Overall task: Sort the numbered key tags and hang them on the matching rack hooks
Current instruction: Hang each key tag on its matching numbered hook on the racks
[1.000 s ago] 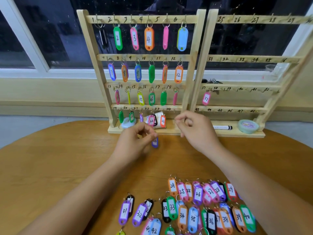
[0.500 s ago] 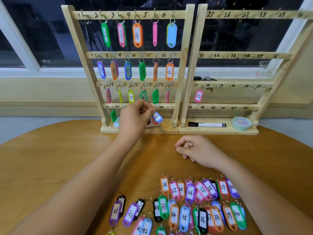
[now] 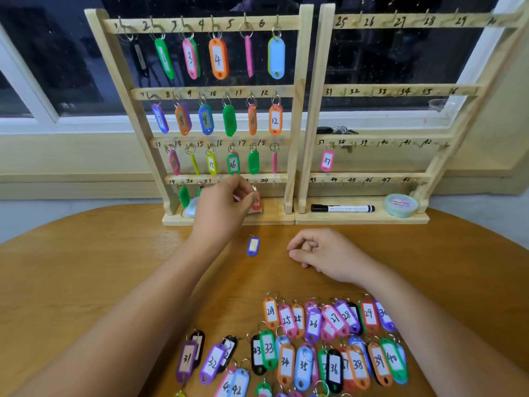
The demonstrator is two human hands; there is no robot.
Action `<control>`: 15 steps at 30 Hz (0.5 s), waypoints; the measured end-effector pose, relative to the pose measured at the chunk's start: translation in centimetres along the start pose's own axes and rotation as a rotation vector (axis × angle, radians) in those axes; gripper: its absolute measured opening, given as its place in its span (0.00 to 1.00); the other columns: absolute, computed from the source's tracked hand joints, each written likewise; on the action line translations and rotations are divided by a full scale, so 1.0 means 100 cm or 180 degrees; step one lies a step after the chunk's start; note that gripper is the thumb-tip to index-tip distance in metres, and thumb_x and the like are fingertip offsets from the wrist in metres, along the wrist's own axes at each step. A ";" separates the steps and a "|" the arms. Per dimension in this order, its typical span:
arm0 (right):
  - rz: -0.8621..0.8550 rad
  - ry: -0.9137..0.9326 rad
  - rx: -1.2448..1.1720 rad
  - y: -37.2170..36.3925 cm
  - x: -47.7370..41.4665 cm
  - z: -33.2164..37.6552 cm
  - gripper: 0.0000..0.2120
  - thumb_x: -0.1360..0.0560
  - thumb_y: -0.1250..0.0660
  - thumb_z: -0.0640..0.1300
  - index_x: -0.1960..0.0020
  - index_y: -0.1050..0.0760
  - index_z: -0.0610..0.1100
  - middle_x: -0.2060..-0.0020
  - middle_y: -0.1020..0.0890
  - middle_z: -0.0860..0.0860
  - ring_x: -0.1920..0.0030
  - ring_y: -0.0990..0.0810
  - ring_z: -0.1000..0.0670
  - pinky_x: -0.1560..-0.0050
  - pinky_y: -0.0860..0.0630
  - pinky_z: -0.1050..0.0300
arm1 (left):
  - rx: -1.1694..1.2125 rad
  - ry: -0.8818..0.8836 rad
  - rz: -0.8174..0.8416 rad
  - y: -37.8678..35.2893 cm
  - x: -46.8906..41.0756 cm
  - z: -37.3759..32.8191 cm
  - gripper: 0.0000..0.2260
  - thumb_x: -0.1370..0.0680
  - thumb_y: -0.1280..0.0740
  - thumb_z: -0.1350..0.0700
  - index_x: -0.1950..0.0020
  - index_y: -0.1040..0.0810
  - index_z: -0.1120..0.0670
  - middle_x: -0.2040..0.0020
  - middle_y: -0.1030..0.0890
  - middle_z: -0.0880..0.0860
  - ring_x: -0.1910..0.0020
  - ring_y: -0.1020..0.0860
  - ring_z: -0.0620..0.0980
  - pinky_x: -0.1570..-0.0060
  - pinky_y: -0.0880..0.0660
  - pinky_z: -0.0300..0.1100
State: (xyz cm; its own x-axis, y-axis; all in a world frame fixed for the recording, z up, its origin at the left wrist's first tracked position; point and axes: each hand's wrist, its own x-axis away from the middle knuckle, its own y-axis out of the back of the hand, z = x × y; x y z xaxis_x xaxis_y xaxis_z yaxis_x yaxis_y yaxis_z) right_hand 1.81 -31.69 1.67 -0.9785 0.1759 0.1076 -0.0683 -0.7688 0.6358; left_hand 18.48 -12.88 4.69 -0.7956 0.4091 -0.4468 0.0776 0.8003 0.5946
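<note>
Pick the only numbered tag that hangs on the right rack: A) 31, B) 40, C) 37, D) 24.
C: the pink tag 37 hangs below the written 37 on the right rack, and no other numbered tag hangs there.

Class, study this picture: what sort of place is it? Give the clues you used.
Probably an indoor room at night, set up for sorting: a wooden table stands before a dark window, with numbered wooden racks and loose key tags on it.
</note>
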 end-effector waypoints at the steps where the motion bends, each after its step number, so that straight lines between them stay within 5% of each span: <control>1: 0.0005 0.0006 -0.0001 0.000 0.000 0.000 0.02 0.18 0.28 0.49 0.47 0.16 0.53 0.63 0.14 0.53 0.67 0.21 0.59 0.58 0.23 0.54 | -0.0140 0.0008 0.0161 -0.001 0.003 0.003 0.05 0.22 0.23 0.52 0.56 0.16 0.48 0.62 0.16 0.44 0.61 0.19 0.40 0.59 0.24 0.36; 5: 0.0038 0.0026 0.0026 0.001 0.000 0.000 0.02 0.18 0.28 0.50 0.47 0.17 0.55 0.62 0.14 0.52 0.65 0.19 0.60 0.56 0.25 0.58 | -0.0653 0.0216 0.0964 -0.005 0.014 0.025 0.06 0.24 0.21 0.47 0.55 0.17 0.45 0.59 0.16 0.43 0.58 0.20 0.39 0.57 0.23 0.42; 10: 0.0040 0.0041 0.0092 0.001 0.001 0.000 0.02 0.18 0.28 0.50 0.46 0.17 0.55 0.61 0.14 0.53 0.64 0.19 0.61 0.57 0.26 0.60 | -0.0847 0.0406 0.1235 -0.002 0.022 0.032 0.12 0.25 0.22 0.38 0.53 0.18 0.44 0.57 0.17 0.43 0.55 0.20 0.42 0.56 0.20 0.45; 15: 0.0045 0.0054 0.0145 0.001 0.001 0.000 0.02 0.18 0.28 0.50 0.46 0.17 0.56 0.61 0.14 0.53 0.64 0.18 0.60 0.57 0.27 0.61 | -0.0745 0.0456 0.1239 -0.010 0.028 0.028 0.07 0.23 0.23 0.46 0.53 0.17 0.47 0.58 0.17 0.46 0.57 0.20 0.45 0.58 0.22 0.43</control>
State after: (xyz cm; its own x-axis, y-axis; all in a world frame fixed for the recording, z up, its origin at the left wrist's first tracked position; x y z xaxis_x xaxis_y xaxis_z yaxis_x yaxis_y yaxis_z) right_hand 1.72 -31.76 1.75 -0.9825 0.1546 0.1042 -0.0459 -0.7422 0.6686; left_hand 17.82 -11.34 0.93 -0.8103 0.5813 -0.0740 0.2622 0.4725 0.8414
